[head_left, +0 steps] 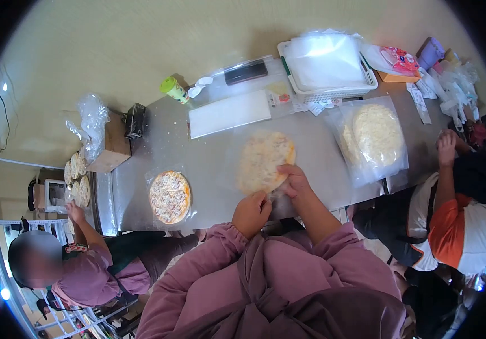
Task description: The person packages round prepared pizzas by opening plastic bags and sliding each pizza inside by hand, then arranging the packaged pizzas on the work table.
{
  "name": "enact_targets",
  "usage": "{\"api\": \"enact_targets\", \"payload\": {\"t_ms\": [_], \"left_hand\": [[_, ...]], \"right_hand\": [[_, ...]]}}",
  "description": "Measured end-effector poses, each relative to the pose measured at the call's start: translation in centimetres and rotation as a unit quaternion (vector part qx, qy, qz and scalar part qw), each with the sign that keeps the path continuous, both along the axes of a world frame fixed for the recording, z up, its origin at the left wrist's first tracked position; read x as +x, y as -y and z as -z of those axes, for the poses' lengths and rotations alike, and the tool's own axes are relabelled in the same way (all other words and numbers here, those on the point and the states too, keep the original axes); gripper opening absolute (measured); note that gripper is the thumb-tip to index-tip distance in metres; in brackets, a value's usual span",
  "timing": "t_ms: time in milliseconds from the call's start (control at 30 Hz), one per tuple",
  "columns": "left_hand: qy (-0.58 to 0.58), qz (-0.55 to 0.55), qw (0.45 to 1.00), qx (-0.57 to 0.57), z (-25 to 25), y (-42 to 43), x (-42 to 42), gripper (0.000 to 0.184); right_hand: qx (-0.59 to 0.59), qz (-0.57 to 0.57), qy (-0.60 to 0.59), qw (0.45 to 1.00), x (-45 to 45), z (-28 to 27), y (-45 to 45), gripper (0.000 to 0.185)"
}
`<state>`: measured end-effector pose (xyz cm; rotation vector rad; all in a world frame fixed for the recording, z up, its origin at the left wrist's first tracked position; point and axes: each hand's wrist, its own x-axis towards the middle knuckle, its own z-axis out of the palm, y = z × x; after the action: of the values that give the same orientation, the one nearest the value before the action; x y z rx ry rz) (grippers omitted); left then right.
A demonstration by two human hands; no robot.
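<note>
A round pizza in clear plastic (264, 161) is raised over the metal table, blurred by motion. My left hand (252, 214) closes on its bag at the lower edge. At the pizza's lower right edge, my right hand (295, 182) grips it, with the thumb on top. To the left, a second pizza (170, 197) with toppings lies flat on a clear plastic sheet. On the right rests a bag of pale round bases (376, 134).
A white board (229, 114), a green cup (174, 89) and a white basket (333, 92) stand along the back of the metal table (215, 164). A cardboard box (111, 144) is at left. One co-worker (87, 265) is at left, another (452, 226) at right.
</note>
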<state>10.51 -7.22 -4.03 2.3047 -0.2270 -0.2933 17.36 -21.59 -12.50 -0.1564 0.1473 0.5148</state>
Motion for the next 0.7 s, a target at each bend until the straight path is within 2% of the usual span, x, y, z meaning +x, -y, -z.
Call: {"api": "enact_targets", "payload": {"t_ms": [67,200,267,300,367,467,600,667,700], "left_hand": [[0.014,0.012,1.0,0.002,0.2,0.0,0.2,0.012],[0.004,0.058,0.998,0.007,1.0,0.0,-0.1,0.012],[-0.035,0.103,0.994,0.025,1.1,0.3,0.0,0.012],[-0.033,0.119,0.992,0.02,1.3,0.5,0.2,0.012],[0.003,0.223,0.975,0.021,1.9,1.1,0.4,0.013],[0.023,0.263,0.965,0.004,0.2,2.6,1.2,0.013],[0.008,0.29,0.957,0.012,0.0,2.7,2.5,0.013],[-0.055,0.25,0.959,0.118,0.2,1.8,3.0,0.015],[-0.051,0.256,0.958,0.119,0.6,0.8,3.3,0.015]], "right_hand": [[-0.24,0.006,0.035,0.97,-0.5,-1.2,-0.7,0.049],[-0.257,0.011,-0.034,0.966,-1.8,0.9,-1.5,0.045],[-0.034,-0.025,-0.193,0.98,-2.1,1.4,-1.4,0.043],[-0.036,-0.008,-0.193,0.98,-2.2,1.2,-1.4,0.043],[-0.041,-0.004,-0.183,0.982,-2.5,0.7,-1.3,0.042],[0.009,0.052,-0.2,0.978,-2.5,-1.0,-0.3,0.047],[-0.058,0.185,-0.144,0.97,-3.6,-2.1,2.3,0.043],[-0.13,0.202,-0.119,0.963,-4.4,0.0,3.0,0.038],[-0.157,0.094,-0.154,0.971,-5.7,3.6,3.5,0.033]]}}
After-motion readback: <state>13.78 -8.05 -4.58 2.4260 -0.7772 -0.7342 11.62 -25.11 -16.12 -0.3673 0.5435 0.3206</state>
